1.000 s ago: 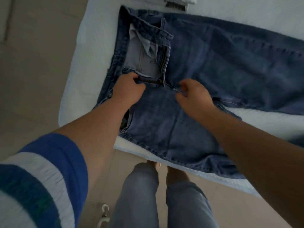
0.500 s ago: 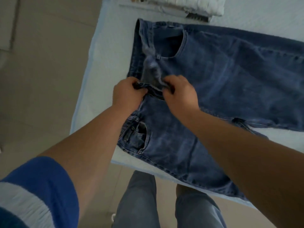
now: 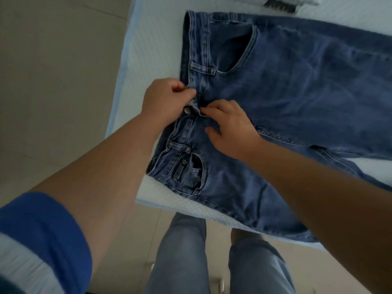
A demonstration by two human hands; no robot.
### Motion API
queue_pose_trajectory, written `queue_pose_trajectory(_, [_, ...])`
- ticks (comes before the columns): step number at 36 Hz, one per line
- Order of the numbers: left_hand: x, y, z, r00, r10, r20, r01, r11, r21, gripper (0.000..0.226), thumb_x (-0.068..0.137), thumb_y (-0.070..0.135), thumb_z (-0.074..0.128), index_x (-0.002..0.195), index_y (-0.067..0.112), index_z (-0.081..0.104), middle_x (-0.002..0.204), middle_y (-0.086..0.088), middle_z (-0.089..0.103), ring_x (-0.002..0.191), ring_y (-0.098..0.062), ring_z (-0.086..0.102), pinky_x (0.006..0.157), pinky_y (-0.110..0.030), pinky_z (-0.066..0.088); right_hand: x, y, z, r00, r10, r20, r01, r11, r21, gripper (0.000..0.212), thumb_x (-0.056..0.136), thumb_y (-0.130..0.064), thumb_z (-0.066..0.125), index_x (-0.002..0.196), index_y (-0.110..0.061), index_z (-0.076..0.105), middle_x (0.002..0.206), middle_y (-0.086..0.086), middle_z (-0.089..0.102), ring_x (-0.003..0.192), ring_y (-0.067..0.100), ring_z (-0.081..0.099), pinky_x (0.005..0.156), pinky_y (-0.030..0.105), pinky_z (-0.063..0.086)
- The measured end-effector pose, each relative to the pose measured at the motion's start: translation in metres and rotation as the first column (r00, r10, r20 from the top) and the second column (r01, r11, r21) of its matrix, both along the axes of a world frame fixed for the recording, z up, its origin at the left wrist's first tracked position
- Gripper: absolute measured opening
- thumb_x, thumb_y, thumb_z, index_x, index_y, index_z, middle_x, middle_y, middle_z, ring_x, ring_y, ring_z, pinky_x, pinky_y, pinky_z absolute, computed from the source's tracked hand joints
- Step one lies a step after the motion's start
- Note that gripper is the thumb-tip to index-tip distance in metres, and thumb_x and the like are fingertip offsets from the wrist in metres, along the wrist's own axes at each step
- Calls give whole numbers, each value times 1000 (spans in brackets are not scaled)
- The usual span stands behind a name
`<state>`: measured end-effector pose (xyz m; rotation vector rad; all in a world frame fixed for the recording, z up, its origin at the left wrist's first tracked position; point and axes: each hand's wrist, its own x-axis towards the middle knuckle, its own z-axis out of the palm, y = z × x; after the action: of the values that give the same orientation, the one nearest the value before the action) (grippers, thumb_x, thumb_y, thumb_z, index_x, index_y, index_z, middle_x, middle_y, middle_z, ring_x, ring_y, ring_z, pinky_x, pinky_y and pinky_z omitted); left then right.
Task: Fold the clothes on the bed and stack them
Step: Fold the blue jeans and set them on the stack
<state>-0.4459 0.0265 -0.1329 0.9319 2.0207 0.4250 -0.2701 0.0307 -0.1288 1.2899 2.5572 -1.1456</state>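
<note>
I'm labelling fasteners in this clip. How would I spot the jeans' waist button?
Find the blue jeans spread across the pale bed, and follow the waistband along their left edge to where the two hands meet. The button sits between the left hand and the right hand. It is the one round silver metal disc there, larger than the tiny pocket rivets below.

A home bedroom: a bed [image 3: 152, 49] under pale quilted cover, jeans [image 3: 297, 92] on it, tiled floor [image 3: 53, 81].
</note>
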Motion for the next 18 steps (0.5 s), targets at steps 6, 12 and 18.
queue_pose_trajectory(6, [11, -7, -2, 977, 3, -215, 9, 998, 54, 23, 88, 38, 56, 78, 18, 60, 73, 4, 57, 72, -18, 55, 60, -26, 36, 22, -21, 20, 978, -209, -6, 209, 978, 5, 42, 84, -17, 63, 125, -8, 57, 127, 12, 55, 120, 33, 46, 102, 46, 37])
queue_pose_trajectory(12, [24, -24, 26, 934, 61, -352, -13, 990, 137, 19, 89, 36, 55, 84, 19, 51, 91, -1, 51, 75, -17, 46, 63, -29, 32, 105, -74, 49, 875, -440, 199, 434, 898, 76, 30, 82, -8, 65, 111, -2, 63, 109, 20, 58, 103, 41, 51, 92, 43, 37])
queue_pose_trajectory(18, [52, -92, 38, 941, -266, -210, 249, 963, -104, 15, 89, 23, 54, 97, 17, 66, 96, -3, 67, 83, -22, 58, 68, -27, 38, 164, -137, 64, 823, -415, 387, 483, 871, -92, 25, 86, -8, 60, 110, -7, 64, 110, 15, 59, 108, 34, 48, 92, 38, 37])
